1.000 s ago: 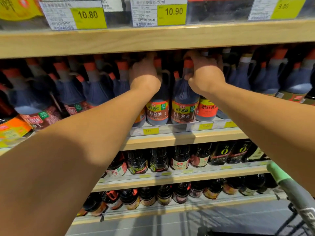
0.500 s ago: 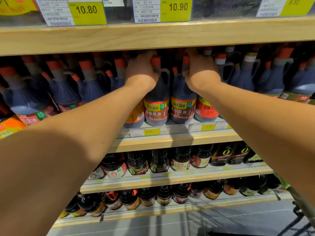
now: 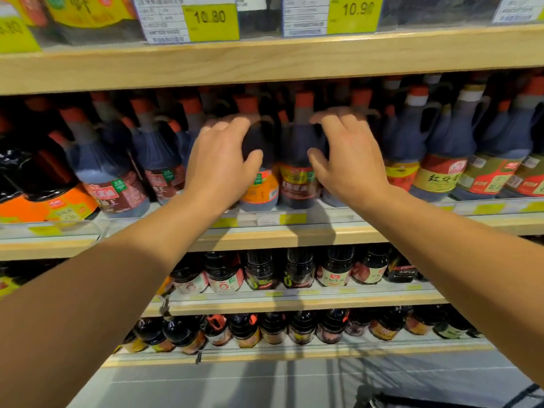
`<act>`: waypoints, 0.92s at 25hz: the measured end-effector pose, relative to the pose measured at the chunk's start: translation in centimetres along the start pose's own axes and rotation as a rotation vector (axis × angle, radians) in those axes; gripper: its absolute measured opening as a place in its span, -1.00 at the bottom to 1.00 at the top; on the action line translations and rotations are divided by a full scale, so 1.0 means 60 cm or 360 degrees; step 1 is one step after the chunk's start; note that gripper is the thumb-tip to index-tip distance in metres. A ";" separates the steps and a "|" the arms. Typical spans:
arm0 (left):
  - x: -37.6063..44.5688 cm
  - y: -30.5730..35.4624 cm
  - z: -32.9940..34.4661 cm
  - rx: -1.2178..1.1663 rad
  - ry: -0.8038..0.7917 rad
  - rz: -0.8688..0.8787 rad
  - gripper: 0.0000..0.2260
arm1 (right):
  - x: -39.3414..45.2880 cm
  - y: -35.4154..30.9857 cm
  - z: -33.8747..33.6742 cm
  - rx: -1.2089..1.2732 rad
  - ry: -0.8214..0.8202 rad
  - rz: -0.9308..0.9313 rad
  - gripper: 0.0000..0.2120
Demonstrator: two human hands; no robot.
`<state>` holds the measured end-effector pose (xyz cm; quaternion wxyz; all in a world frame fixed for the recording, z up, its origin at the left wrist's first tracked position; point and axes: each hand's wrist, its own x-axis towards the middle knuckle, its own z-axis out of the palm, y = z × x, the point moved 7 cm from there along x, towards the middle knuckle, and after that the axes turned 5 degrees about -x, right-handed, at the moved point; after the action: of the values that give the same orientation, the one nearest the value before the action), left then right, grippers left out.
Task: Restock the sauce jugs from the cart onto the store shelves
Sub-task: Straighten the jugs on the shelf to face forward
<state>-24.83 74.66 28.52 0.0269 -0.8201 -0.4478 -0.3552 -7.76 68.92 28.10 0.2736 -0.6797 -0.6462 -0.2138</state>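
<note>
Both grips released — left hand [image 3: 219,166] and right hand [image 3: 347,163] spread against two dark plastic red-capped sauce jugs [image 3: 297,160] on the wooden shelf [image 3: 265,234].

Two hands [image 3: 223,169] up at the jugs [image 3: 297,160]. Four shelves [image 3: 265,57] stacked. Two full price tags [image 3: 188,22] above the jugs. Jugs too crowded to count.

Two dark sauce jugs stand upright side by side at the shelf [image 3: 265,235] front: the orange-labelled jug [image 3: 260,184] and, touching it at 3 o'clock, the red-labelled jug [image 3: 297,178]. Both have red caps and handles.
</note>
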 end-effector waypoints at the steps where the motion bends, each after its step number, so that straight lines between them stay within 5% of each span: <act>1: -0.009 -0.026 -0.014 0.0037 0.0026 -0.0027 -0.65 | 0.006 -0.023 0.007 0.0048 -0.0021 -0.0024 -0.60; 7: 0.012 -0.134 -0.045 0.0127 0.0062 -0.0300 -0.53 | 0.067 -0.105 0.057 0.0005 -0.0145 0.0093 -0.54; 13: 0.057 -0.165 -0.014 -0.0344 -0.0023 -0.0440 -0.37 | 0.137 -0.119 0.101 -0.0002 -0.0453 0.0182 -0.45; 23: 0.087 -0.187 0.002 -0.0222 -0.0015 -0.0605 -0.46 | 0.137 -0.124 0.105 -0.0005 -0.0346 0.0355 -0.52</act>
<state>-31.41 85.15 28.54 -0.0996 -0.7223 -0.5690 -0.3802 -14.97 79.36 29.33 0.2230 -0.7667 -0.5922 -0.1083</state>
